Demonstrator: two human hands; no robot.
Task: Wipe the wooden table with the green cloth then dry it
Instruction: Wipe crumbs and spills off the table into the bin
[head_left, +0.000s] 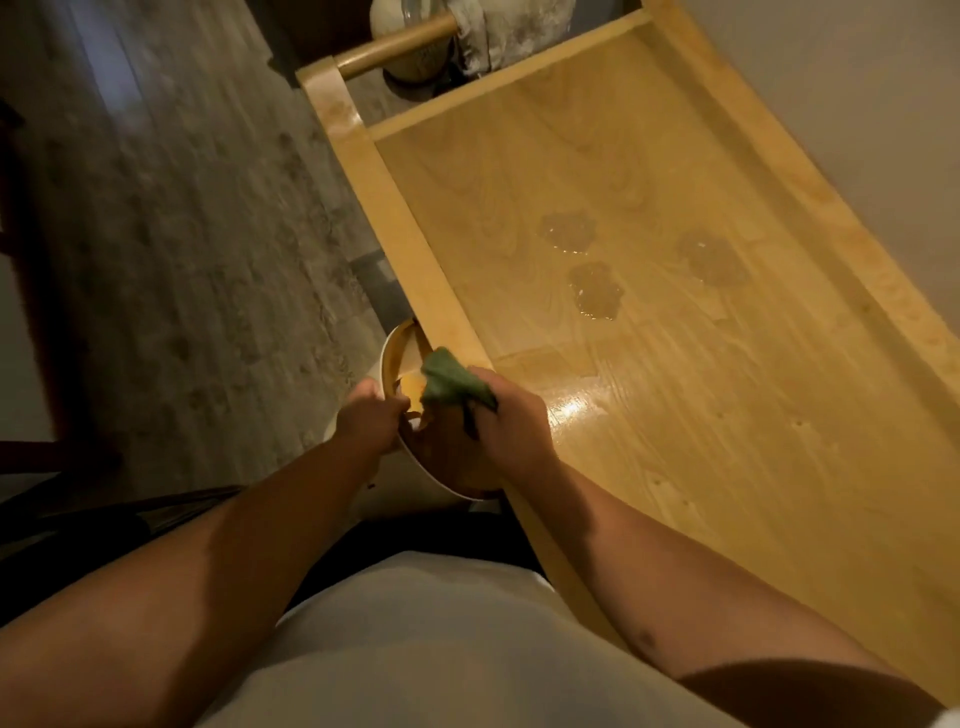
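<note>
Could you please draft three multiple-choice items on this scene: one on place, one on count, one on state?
1. Where is the green cloth?
A. In the right hand, above the bowl
B. Spread on the table's far end
C. On the floor

2. How many separate puddles lie mid-table?
A. One
B. Three
C. Six

3. How does the wooden table look near the hands?
A. Glossy and wet
B. Covered with paper
C. Dusty

Answers: 1 A, fingers close around the bunched cloth; 2 B, three dark patches; 3 A, light glares off it. The left hand steadies the bowl.
</note>
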